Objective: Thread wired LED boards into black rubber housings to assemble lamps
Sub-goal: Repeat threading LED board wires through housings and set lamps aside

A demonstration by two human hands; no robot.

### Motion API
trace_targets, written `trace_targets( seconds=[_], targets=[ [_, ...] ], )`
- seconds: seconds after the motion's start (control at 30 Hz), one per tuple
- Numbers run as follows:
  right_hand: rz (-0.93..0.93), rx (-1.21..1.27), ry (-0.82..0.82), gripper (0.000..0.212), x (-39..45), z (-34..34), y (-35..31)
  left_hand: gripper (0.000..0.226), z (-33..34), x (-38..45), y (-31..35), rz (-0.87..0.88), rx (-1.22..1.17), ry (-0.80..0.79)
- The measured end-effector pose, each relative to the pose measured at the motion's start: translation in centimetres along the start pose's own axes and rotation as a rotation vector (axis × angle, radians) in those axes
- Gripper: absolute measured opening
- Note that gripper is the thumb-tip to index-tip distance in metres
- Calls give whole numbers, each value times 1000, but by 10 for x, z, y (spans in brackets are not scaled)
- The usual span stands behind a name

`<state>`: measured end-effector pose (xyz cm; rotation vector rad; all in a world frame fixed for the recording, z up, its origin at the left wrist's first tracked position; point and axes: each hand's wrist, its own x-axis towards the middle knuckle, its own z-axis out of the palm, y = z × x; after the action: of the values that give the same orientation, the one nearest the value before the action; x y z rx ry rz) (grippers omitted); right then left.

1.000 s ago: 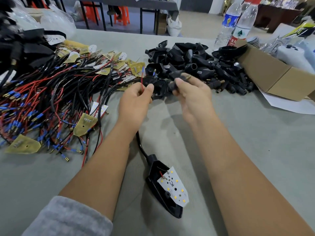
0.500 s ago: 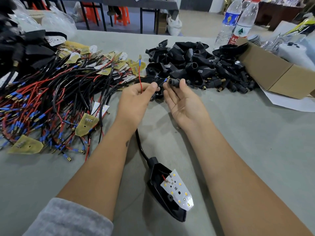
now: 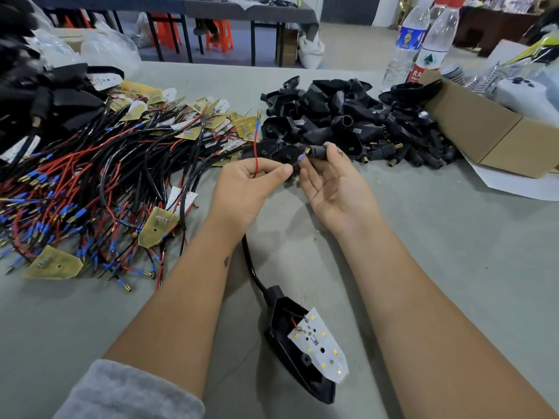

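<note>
Barely moved: left hand (image 3: 246,189) pinches upright red wire (image 3: 256,152); right hand (image 3: 334,189) fingertips hold crosswise connector (image 3: 317,151).

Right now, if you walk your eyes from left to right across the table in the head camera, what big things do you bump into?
Tangle of red and black wires → left hand → right hand → cardboard box.

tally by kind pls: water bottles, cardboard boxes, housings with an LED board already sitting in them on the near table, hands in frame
Water bottles: 2, blue label and red-and-white label
Cardboard box: 1
Housing with LED board: 1
Hands: 2, left hand and right hand
Total: 6
</note>
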<state>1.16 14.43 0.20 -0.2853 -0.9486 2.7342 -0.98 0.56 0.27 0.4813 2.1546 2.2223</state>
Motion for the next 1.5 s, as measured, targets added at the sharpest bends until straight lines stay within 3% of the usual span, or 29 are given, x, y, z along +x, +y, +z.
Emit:
trace_targets(
  seconds=[0.53, 1.03, 1.17, 1.27, 1.33, 1.5],
  targets=[
    [10, -149, -15, 1, -6, 1, -7, 15, -3, 4, -9, -3, 71, 33],
    [-15, -195, -82, 21, -11, 4, -9, 12, -5, 1, -5, -33, 55, -74],
    [-9, -321, -150, 23, -12, 6, -3, 15, -2, 1, -3, 5, 70, -45],
    [-54, -437, -165, 29, -12, 7, 3, 21, 1, 4, 1, -112, -41, -16],
    [-71, -478, -175, 26, -13, 8, 5, 22, 1, 6, 2, -166, -98, -4],
    [-57, -508, -189, 15, -15, 9, 5, 25, 5, 1, 3, -106, -75, 51]
  ],
)
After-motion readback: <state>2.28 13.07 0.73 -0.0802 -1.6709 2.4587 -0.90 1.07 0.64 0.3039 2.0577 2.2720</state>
